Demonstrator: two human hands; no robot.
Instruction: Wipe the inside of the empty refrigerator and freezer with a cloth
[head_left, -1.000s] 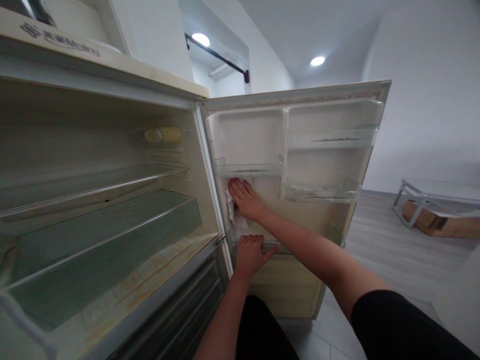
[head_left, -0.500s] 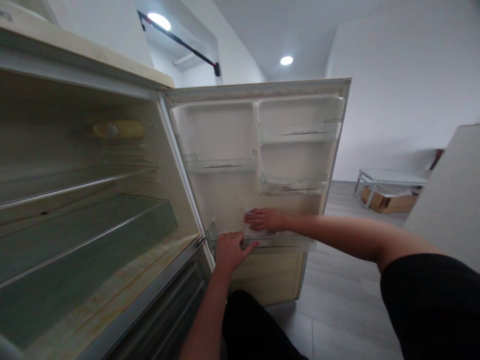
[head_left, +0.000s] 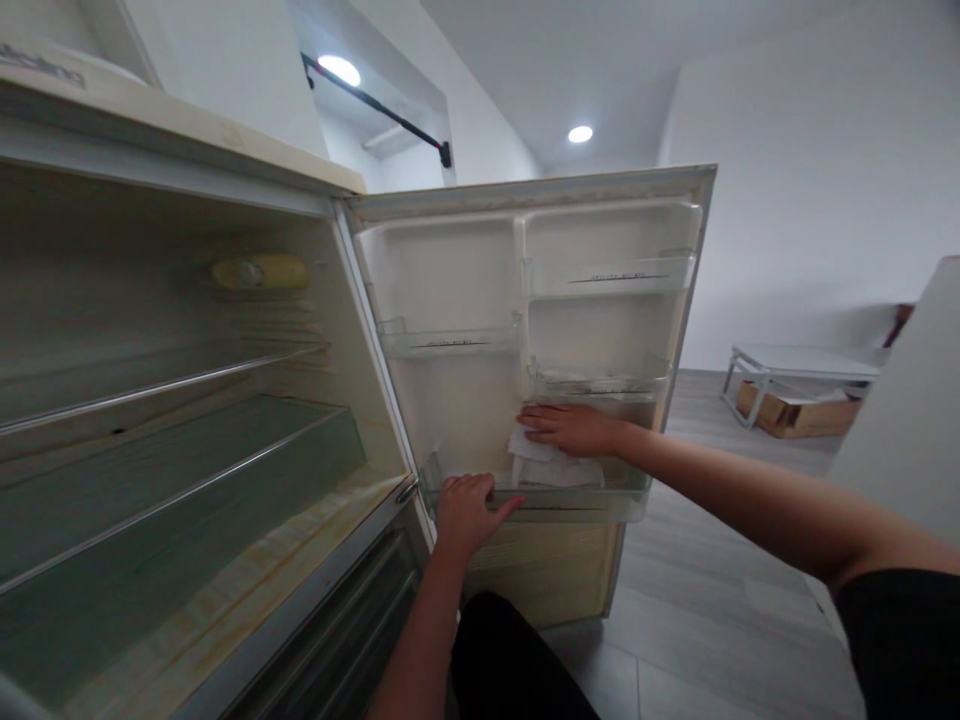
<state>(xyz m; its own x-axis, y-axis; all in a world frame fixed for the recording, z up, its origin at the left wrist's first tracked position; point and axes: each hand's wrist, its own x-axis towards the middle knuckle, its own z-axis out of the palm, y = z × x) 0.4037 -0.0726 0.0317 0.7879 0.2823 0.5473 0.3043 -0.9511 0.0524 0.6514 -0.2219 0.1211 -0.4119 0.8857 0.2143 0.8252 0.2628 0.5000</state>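
Observation:
The refrigerator door [head_left: 457,420] stands swung open, its inner side facing me. My right hand [head_left: 574,430] presses a white cloth [head_left: 559,470] against the inner panel, fingers stretched over its upper part. The cloth's lower part hangs loose just above the lowest door bin [head_left: 585,507]. Over the left part of that clear bin's front rim, my left hand [head_left: 466,510] has its fingers hooked, the thumb pointing right along the edge. Higher up, more clear bins [head_left: 450,343] are fixed to the door.
On the left is the fridge compartment with glass shelves [head_left: 172,388], a yellowed lamp cover [head_left: 262,271] and a stained floor [head_left: 247,575]. Below it is a dark lower compartment [head_left: 337,630]. Behind the door, a low white table [head_left: 802,360] stands over a cardboard box [head_left: 802,415].
My right hand has moved right with the cloth, and more of the cloth now shows below it. My left hand stays on the bin rim. The view has shifted slightly.

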